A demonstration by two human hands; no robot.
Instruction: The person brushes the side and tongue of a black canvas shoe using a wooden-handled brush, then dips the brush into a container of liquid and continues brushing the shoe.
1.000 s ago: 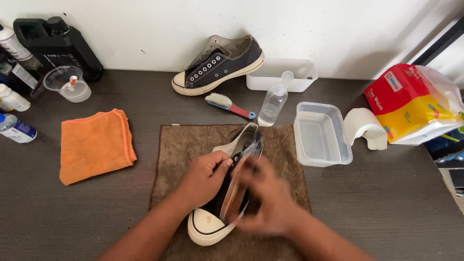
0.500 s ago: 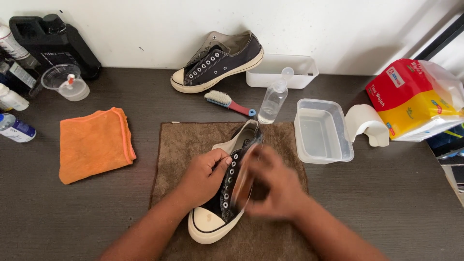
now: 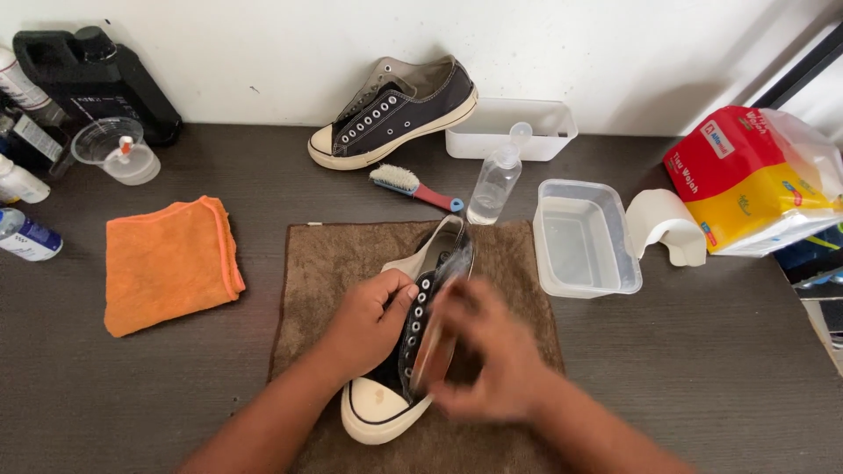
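Left hand (image 3: 369, 320) gripping black sneaker (image 3: 413, 351) on brown towel (image 3: 325, 263); right hand (image 3: 483, 360) blurred, grip indeterminable. Clear tub (image 3: 584, 241) of water beside; red-yellow tissue pack (image 3: 755, 180) right.

A dark wood-grain table (image 3: 720, 377) fills the frame below a white wall. At centre lies a brown towel (image 3: 325, 263); left of it, a folded orange cloth (image 3: 167, 262). Along the top edge stand a black jug (image 3: 88, 70), a clear cup (image 3: 114, 149), a dark sneaker (image 3: 395, 110) and a white tray (image 3: 514, 130). A brush (image 3: 413, 187), spray bottle (image 3: 493, 180) and clear tub (image 3: 584, 237) sit upper centre; a tissue pack (image 3: 755, 180) upper right; small bottles (image 3: 26, 233) at the left edge.
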